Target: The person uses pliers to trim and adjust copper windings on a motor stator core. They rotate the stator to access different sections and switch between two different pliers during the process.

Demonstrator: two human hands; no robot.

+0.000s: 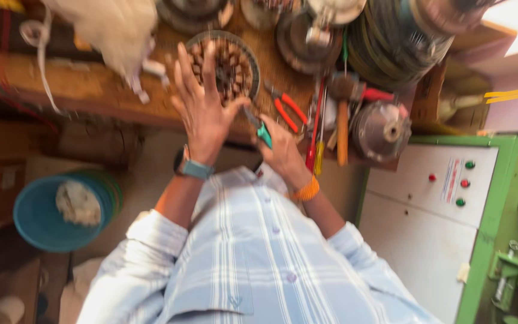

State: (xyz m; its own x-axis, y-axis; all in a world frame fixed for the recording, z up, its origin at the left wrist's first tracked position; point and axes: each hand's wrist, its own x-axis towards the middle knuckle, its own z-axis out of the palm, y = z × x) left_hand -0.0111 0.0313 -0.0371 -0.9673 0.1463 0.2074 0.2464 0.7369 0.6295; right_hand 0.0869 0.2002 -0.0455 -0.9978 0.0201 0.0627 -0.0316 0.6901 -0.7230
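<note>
The left hand (202, 108) is spread open, fingers splayed, over the round wound stator (226, 66) near the workbench's (91, 90) front edge. A green-handled tool (259, 129) is gripped in the right hand (280, 150).

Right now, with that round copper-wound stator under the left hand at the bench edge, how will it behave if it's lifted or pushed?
The stator is probably heavy for its size: a metal ring packed with copper windings. It looks stiff, though the windings may snag or bend. Lying flat on the wooden bench, it should slide rather than roll. The left hand spreads over it; the right hand has a grip on a green-handled tool.
</note>
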